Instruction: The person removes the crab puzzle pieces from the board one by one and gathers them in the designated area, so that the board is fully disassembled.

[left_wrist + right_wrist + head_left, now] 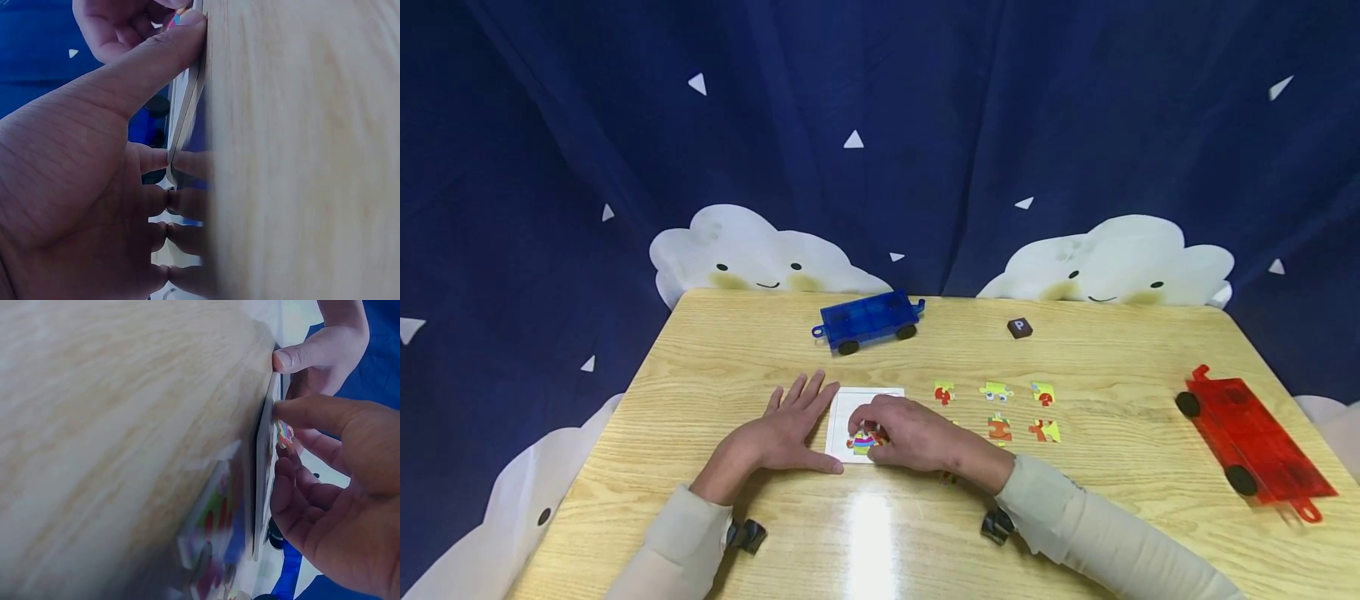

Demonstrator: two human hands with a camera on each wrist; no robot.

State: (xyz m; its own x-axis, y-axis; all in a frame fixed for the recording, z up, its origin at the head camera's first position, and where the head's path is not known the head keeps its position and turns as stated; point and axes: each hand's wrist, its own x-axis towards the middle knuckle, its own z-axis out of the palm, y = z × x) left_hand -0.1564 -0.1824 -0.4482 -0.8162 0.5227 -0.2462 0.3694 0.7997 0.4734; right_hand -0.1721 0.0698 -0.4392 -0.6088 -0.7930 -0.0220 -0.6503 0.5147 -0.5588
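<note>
A white square puzzle board point(842, 417) lies on the wooden table. My left hand point(790, 429) rests flat at its left side with the fingers spread, and the thumb point(181, 31) touches the edge. Over the board, my right hand point(913, 433) bends down and pinches a colourful jigsaw piece point(285, 434) between thumb and fingers. Striped, brightly coloured piecework point(865, 442) shows under those fingers at the board's lower part, partly covered by the hand.
Several loose jigsaw pieces point(999, 429) lie in rows right of the board, some hidden behind the right forearm. A blue toy wagon point(872, 321) stands behind the board, a black block marked P point(1019, 327) at the back right. A red toy wagon point(1262, 437) is far right.
</note>
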